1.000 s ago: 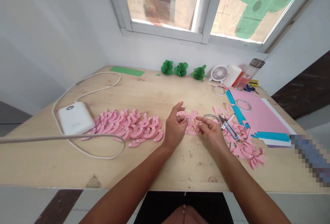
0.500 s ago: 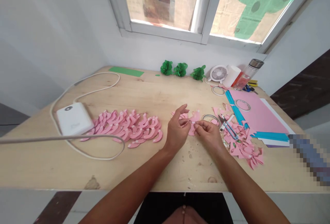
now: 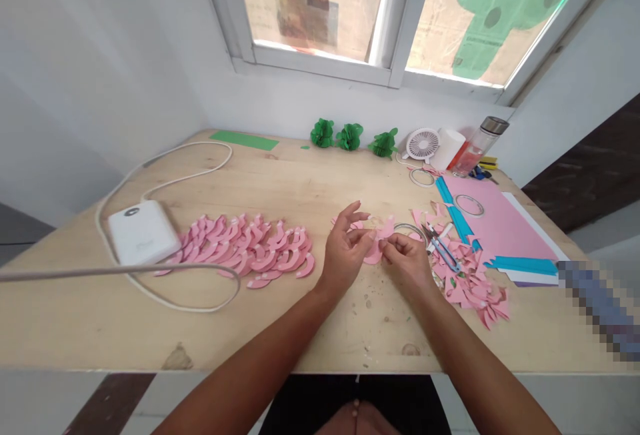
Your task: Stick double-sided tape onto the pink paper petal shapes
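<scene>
A curved piece of pink paper (image 3: 374,255) is between my two hands, just above the table. My left hand (image 3: 343,248) pinches its left side with thumb and index finger, the other fingers raised. On the right side, the fingertips of my right hand (image 3: 409,261) close on the same paper. More pink paper (image 3: 385,227) shows behind the fingertips, and I cannot tell whether it is joined to the held piece. Left of my hands lies a spread of overlapping pink paper arcs (image 3: 270,255) with pale end patches.
Blue-handled snips (image 3: 445,251) rest on pink paper scraps (image 3: 475,291) at right, beside a tape roll (image 3: 411,228). Pink sheets (image 3: 505,215) lie farther right. A white power bank (image 3: 143,231) and cable occupy the left. Green paper balls (image 3: 349,136), a fan (image 3: 423,146) and a bottle (image 3: 483,145) stand behind.
The held paper has shifted and turned slightly between my fingertips. My right fingers have moved a little to the right, while the left hand stays nearly in place.
</scene>
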Demonstrator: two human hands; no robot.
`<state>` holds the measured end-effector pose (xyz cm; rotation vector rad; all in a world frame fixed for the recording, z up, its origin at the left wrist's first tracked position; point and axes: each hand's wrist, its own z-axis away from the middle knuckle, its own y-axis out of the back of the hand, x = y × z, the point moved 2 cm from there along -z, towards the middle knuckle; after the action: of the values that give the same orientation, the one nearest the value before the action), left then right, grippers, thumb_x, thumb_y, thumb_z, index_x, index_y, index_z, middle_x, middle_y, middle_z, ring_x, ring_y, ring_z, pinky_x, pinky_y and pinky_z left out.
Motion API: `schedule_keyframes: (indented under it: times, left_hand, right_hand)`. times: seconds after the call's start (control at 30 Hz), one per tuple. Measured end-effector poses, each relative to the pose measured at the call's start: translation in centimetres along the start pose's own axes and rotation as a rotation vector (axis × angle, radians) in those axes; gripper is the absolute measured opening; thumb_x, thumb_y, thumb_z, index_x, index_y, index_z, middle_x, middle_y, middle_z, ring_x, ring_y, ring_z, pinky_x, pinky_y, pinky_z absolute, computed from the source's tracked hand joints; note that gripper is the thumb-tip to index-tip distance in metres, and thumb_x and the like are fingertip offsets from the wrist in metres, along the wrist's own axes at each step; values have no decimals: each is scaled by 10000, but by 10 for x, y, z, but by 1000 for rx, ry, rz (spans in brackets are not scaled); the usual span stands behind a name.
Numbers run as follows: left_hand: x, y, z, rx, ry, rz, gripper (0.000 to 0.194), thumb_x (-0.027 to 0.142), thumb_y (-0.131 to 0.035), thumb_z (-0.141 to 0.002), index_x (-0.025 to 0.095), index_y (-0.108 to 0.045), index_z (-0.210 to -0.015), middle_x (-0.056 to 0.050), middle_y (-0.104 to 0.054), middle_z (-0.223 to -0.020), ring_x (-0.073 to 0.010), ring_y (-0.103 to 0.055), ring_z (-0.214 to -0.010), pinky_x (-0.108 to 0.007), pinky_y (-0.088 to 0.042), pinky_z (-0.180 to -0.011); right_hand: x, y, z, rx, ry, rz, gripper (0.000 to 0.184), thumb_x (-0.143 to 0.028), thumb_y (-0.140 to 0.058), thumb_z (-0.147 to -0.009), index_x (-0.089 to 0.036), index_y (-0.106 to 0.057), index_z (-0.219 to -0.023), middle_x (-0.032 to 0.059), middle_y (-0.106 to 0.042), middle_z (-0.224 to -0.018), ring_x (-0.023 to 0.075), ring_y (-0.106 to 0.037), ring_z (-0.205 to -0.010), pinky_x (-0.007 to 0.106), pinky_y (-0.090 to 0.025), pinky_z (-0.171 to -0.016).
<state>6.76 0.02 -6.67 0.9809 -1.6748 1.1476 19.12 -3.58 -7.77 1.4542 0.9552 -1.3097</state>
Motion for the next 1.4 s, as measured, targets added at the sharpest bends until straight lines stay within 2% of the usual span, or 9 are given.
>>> schedule_keyframes:
  times: [0.2, 0.43, 0.63, 0.77, 0.93, 1.0, 1.13, 1.27, 1.4]
  left_hand:
    - [-5, 2, -2, -17, -32, -48, 599, 95, -571, -690, 239, -409, -1248, -80, -513, -1107, -64, -583, -701, -194, -471, -659]
    - [-5, 4, -2, 7, -56, -138, 587, 72, -544, -697, 242, -421, -1246, -74, -527, -1100, -52, -583, -682, -183, -459, -646]
    - [-5, 3, -1, -21, -64, -132, 590, 78, -539, -693, 252, -426, -1246, -74, -524, -1108, -58, -587, -668, -193, -466, -630]
    - [-5, 5, -5, 52, 3, -50, 569, 92, -550, -678, 231, -442, -1220, -70, -533, -1077, -56, -578, -631, -177, -458, -565]
    - [-10, 8, -11, 164, 178, 90, 495, 87, -537, -658, 187, -490, -1140, -44, -576, -936, -73, -593, -580, -172, -440, -508]
    - [-12, 8, -13, 141, 248, 157, 452, 72, -548, -631, 163, -531, -1073, -24, -592, -835, -71, -582, -556, -178, -447, -520]
    - [-15, 7, -14, 89, 314, 246, 388, 70, -564, -613, 140, -560, -994, -12, -608, -733, -80, -570, -514, -211, -466, -534]
    - [-18, 6, -13, 62, 361, 317, 355, 108, -620, -604, 132, -561, -953, 0, -598, -647, -102, -576, -523, -223, -468, -529]
    - [-22, 3, -11, 42, 426, 384, 215, 229, -665, -622, 124, -567, -783, 24, -529, -545, -80, -504, -469, -196, -408, -456]
  right_hand:
    - [1, -3, 1, -68, 4, 23, 177, -288, -558, -690, -161, -528, -571, -52, -457, -457, 63, -358, -397, 190, -235, -393]
    - [-14, -2, 3, -70, 71, 49, 217, -328, -531, -730, -166, -544, -587, -17, -525, -525, 94, -438, -485, 207, -321, -464]
    - [0, -4, 1, -46, -32, -64, 256, -367, -611, -681, -178, -479, -569, -62, -432, -443, 61, -319, -380, 201, -209, -384]
    - [4, -4, 0, -27, -45, -64, 264, -357, -634, -653, -186, -453, -565, -79, -394, -426, 57, -291, -365, 201, -185, -378]
    - [-6, 2, 1, 64, -4, 25, 285, -361, -623, -667, -182, -447, -530, -73, -388, -435, 60, -297, -386, 203, -201, -391]
    - [-8, 7, 0, 109, 38, 28, 271, -348, -638, -662, -177, -473, -532, -66, -408, -452, 65, -324, -413, 204, -237, -413]
    - [-14, 15, 0, 164, 47, -139, 218, -327, -667, -666, -176, -521, -609, -58, -453, -493, 77, -391, -479, 203, -301, -482]
    - [-43, 3, 6, 45, 56, -208, 195, -306, -655, -697, -170, -536, -626, -48, -472, -508, 75, -411, -503, 196, -322, -501]
    - [-73, -38, 9, -188, -3, -168, 179, -321, -635, -702, -160, -566, -663, -32, -524, -516, 78, -438, -476, 199, -340, -478]
